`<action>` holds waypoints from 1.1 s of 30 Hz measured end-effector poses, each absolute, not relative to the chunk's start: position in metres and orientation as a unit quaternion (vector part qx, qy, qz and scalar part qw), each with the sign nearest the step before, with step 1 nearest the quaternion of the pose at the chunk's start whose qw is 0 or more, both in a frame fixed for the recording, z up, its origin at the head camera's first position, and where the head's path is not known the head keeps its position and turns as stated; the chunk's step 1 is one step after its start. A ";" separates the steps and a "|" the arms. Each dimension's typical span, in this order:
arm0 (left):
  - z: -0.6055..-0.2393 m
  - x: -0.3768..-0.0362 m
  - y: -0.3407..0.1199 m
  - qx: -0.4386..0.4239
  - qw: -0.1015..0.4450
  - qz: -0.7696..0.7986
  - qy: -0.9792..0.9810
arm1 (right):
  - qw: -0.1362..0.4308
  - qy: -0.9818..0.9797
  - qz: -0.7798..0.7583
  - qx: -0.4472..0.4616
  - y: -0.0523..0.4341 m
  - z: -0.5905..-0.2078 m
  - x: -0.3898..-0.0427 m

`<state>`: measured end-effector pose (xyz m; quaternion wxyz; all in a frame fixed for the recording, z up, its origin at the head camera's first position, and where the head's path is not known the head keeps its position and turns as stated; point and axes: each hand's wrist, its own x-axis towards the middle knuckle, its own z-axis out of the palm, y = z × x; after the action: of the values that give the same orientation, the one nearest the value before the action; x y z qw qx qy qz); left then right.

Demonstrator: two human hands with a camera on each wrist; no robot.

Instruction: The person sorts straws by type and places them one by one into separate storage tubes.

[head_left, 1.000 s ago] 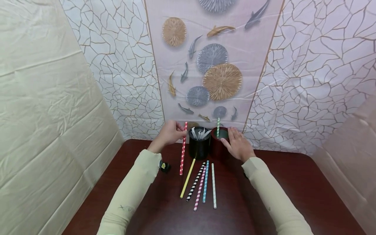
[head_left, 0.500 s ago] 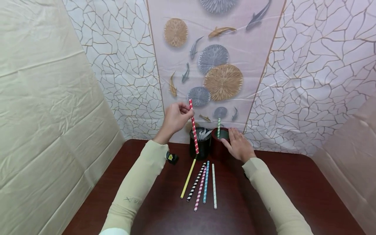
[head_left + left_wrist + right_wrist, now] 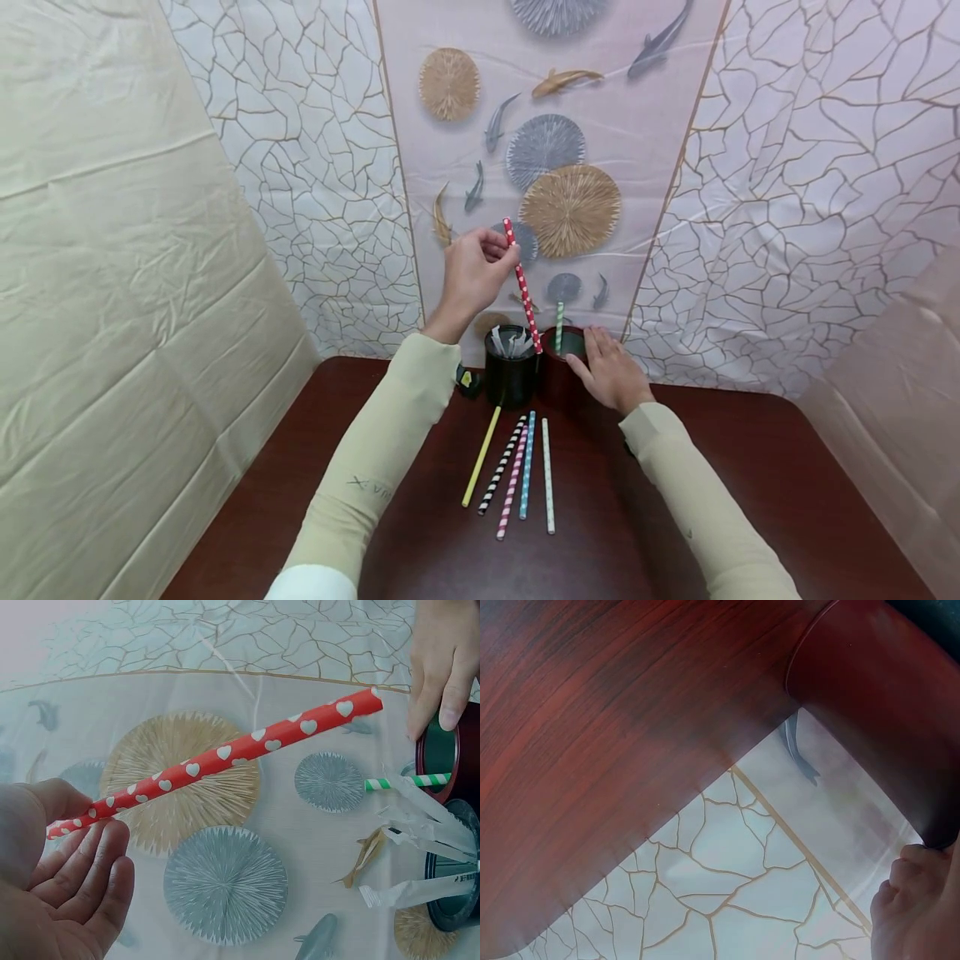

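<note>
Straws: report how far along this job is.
Done, apparently: the green-striped straw stands in the red cup. In hand: the left hand pinches the red straw, not yet in a cup; the right hand touches the red cup. Remaining, probably: the yellow straw, black-striped straw, pink-striped straw, blue straw and pale straw on the table.

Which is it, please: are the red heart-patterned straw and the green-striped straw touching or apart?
Apart: the left wrist view plainly shows patterned backdrop between the red straw and the green-striped straw.
</note>
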<state>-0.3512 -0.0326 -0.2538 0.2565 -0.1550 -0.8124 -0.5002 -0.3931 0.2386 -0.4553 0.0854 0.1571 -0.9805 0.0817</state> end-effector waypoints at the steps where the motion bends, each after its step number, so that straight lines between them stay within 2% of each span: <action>1: -0.253 -0.353 -0.030 -0.156 0.259 -0.499 -0.812 | 0.086 -0.980 0.082 0.157 0.239 -0.455 -0.393; 11: -0.257 -0.370 -0.012 -0.161 0.268 -0.494 -0.811 | 0.086 -0.981 0.082 0.155 0.240 -0.455 -0.391; 22: -0.286 -0.375 0.002 -0.158 0.236 -0.462 -0.840 | 0.086 -0.980 0.087 0.154 0.238 -0.458 -0.391; 33: -0.313 -0.394 0.021 -0.163 0.221 -0.398 -0.875 | 0.092 -0.981 0.083 0.152 0.239 -0.457 -0.394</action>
<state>-0.3942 0.0212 -0.3126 0.2210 -0.1633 -0.8753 -0.3979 -0.3938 0.2390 -0.4571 0.0920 0.1518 -0.9806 0.0833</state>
